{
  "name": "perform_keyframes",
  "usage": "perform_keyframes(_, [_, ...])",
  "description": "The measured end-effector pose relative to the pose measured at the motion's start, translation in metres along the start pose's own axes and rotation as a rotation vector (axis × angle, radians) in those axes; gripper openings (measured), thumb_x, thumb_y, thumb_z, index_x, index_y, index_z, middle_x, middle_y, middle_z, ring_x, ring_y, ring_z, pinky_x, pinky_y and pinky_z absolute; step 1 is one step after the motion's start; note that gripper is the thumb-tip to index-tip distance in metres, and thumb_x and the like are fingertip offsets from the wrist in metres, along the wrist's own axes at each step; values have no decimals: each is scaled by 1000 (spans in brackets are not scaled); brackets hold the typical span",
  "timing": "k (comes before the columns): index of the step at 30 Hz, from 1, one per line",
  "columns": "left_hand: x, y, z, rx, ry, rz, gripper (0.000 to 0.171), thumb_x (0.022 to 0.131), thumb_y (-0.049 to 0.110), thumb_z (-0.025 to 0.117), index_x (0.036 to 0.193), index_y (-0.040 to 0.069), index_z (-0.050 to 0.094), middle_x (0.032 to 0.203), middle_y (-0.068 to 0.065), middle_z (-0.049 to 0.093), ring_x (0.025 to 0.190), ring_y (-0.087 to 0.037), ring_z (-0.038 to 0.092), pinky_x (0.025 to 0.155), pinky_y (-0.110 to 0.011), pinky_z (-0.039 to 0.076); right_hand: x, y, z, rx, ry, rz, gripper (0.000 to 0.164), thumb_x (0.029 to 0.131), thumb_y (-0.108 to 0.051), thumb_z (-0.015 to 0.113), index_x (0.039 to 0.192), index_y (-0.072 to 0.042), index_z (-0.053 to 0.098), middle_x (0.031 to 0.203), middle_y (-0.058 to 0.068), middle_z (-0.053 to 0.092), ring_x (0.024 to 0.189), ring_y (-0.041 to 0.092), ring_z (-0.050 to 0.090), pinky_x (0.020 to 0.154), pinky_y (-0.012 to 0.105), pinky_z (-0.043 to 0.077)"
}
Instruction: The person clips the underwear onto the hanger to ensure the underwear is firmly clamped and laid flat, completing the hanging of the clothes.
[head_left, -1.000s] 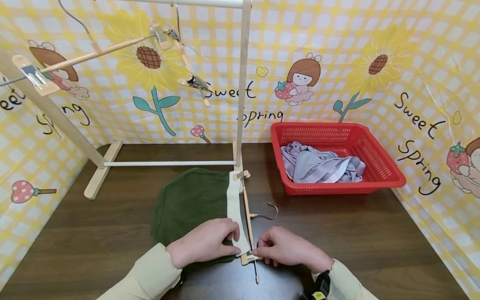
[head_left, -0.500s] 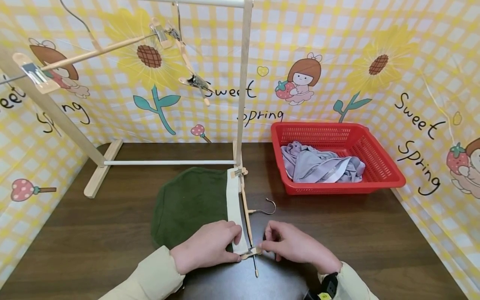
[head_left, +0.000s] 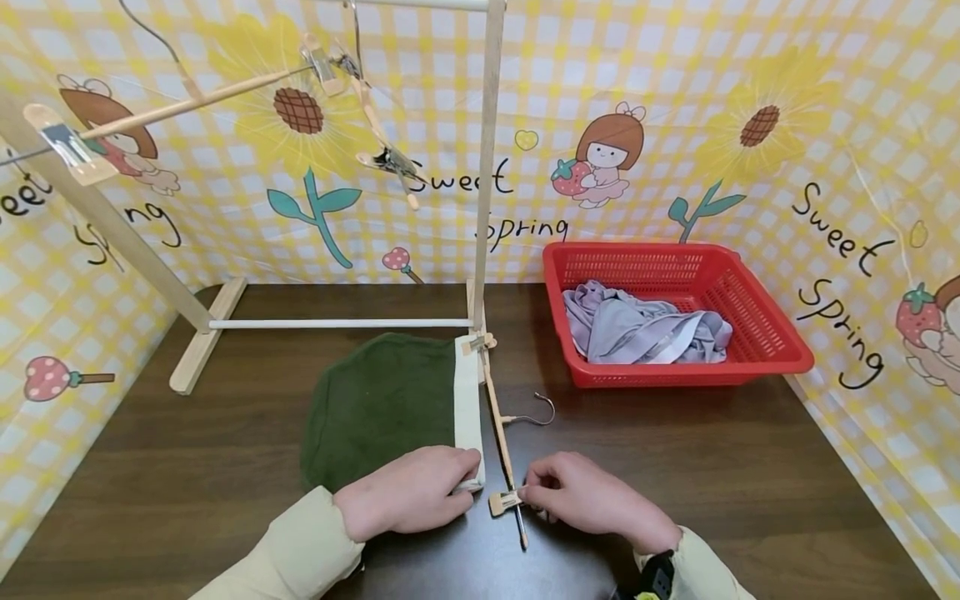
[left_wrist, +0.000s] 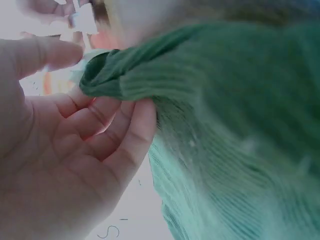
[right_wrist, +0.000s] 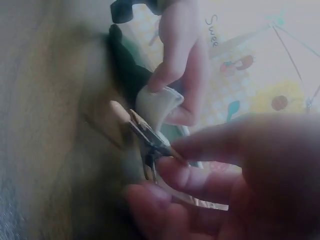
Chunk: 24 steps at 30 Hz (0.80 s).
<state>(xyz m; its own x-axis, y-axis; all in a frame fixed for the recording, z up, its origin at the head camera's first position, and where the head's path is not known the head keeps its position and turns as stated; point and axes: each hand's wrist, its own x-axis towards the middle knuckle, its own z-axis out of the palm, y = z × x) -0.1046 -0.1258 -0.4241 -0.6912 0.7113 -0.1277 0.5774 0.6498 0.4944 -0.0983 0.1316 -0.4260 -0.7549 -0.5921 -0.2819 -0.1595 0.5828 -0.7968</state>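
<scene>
A dark green garment (head_left: pixel 382 400) with a white waistband (head_left: pixel 468 400) lies flat on the table, its kind not clear. Near the waistband's front corner my left hand (head_left: pixel 408 493) pinches the edge; green ribbed cloth (left_wrist: pixel 200 90) hangs from those fingers in the left wrist view. Along the band lies a wooden clip hanger (head_left: pixel 497 417), hook to the right. Its far clip (head_left: pixel 478 342) sits on the band's back corner. My right hand (head_left: pixel 588 493) pinches the near clip (head_left: pixel 502 502), which stands apart from the waistband. The right wrist view shows this clip (right_wrist: pixel 150 140) close up, slightly blurred.
A red basket (head_left: pixel 768 362) with crumpled lilac cloth (head_left: pixel 637 329) stands at the back right. Behind the garment rises a wooden rack (head_left: pixel 486 167) with a white lower bar (head_left: pixel 337 324). Clip hangers (head_left: pixel 195 104) hang from it. Patterned cloth walls (head_left: pixel 675 100) surround the table.
The near clip has come off the waistband, and the hanger's front end has swung right in my right hand. My left hand has drawn the band's front corner slightly away to the left.
</scene>
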Motion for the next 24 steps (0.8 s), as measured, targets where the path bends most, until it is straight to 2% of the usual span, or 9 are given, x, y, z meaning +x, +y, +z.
perform_keyframes(5, [0, 0, 1, 13, 25, -7, 18, 96, 17, 56, 82, 21, 47, 69, 10, 44, 65, -9, 47, 65, -28, 43, -1, 0, -4, 158, 19, 63, 21, 105, -25, 57, 90, -10, 60, 79, 4, 65, 66, 22, 64, 52, 35, 52])
perform_keyframes(8, [1, 0, 3, 36, 52, 11, 19, 98, 20, 59, 82, 21, 49, 70, 12, 45, 66, -8, 49, 65, -29, 45, 1, 3, -2, 264, 58, 65, 19, 102, -24, 63, 102, -6, 57, 77, 5, 65, 65, 21, 62, 49, 33, 50])
perform_keyframes(11, [1, 0, 5, 58, 67, 36, 24, 97, 21, 63, 78, 21, 48, 69, 13, 43, 64, -7, 47, 63, -27, 44, 4, 7, -1, 364, 68, 84, 29, 95, -22, 72, 110, -1, 58, 73, 4, 64, 58, 17, 57, 47, 28, 46])
perform_keyframes(14, [1, 0, 5, 63, 72, 48, 29, 94, 18, 67, 74, 21, 46, 67, 11, 41, 62, -7, 44, 61, -25, 41, 5, 11, -2, 406, 21, 123, 28, 93, -24, 74, 103, 0, 66, 67, 5, 63, 52, 12, 55, 45, 23, 41])
perform_keyframes(19, [1, 0, 5, 53, 73, 48, 29, 94, 16, 66, 74, 21, 46, 65, 10, 41, 61, -7, 44, 60, -25, 41, 3, 17, -1, 450, -99, 157, 32, 101, -34, 64, 92, -3, 69, 73, 12, 72, 56, 12, 66, 43, 19, 37])
perform_keyframes(24, [0, -2, 6, 37, 66, 47, 29, 96, 19, 68, 74, 22, 48, 66, 12, 44, 62, -5, 47, 62, -25, 44, 2, 21, 1, 515, -128, 171, 39, 103, -39, 60, 90, -3, 66, 74, 15, 72, 57, 14, 68, 44, 20, 41])
